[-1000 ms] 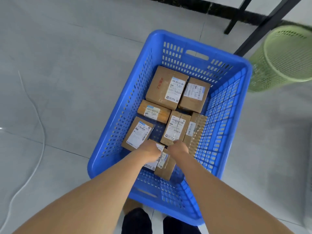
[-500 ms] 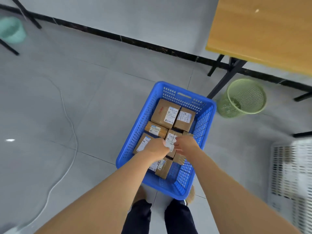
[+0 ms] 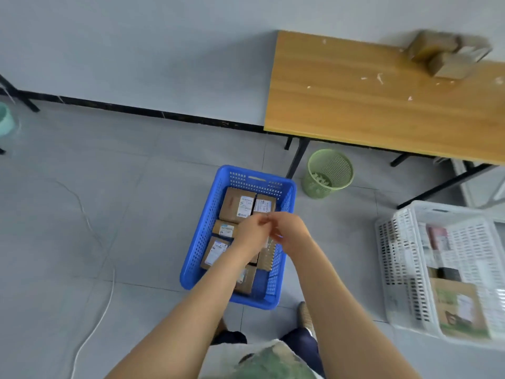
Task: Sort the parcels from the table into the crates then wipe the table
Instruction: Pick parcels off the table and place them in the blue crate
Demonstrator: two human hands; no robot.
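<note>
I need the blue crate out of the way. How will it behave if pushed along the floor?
Probably slides rather than tips: the blue crate is low and wide on smooth tiles. Likely weighty, since cardboard parcels cover most of its bottom. Its perforated walls may flex slightly.

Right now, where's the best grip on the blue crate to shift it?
Blue crate: hook into the handle slot cut in its far short wall, reaching down from above. It is loaded with parcels, so lift at the ends. No matching near-wall slot shows in this view.

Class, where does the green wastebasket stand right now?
In the head view, the green wastebasket stands on the floor, right of the blue crate, beside the table leg.
</note>
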